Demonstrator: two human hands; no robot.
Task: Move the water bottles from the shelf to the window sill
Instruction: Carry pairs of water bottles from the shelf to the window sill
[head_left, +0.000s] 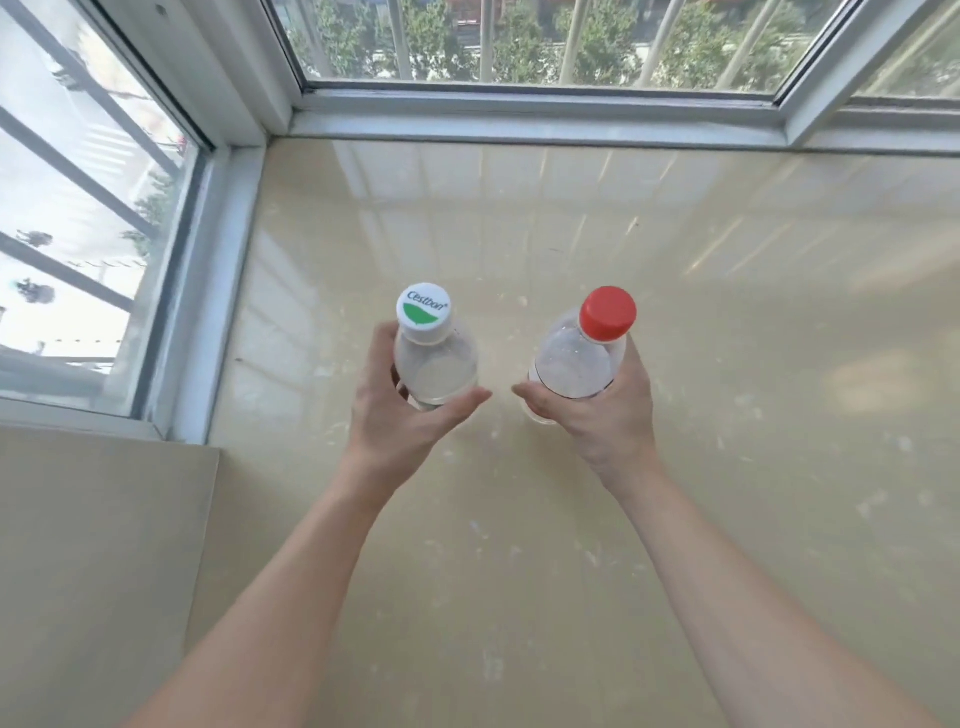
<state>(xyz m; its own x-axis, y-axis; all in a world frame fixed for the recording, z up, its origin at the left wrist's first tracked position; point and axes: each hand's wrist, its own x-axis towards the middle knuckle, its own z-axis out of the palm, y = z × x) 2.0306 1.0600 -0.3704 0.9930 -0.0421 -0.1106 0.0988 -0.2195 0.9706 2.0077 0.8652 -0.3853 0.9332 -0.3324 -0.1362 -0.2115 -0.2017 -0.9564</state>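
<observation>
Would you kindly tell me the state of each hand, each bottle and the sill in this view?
left hand: grips the white-capped bottle
right hand: grips the red-capped bottle
white-capped bottle: capped, upright, part filled; contact with the sill unclear
red-capped bottle: capped, roughly upright; contact with the sill unclear
window sill: glossy, reflecting the window bars

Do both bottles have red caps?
No: the right hand holds the red-capped bottle, while the left hand holds the white-capped bottle, its cap marked with green.
</observation>
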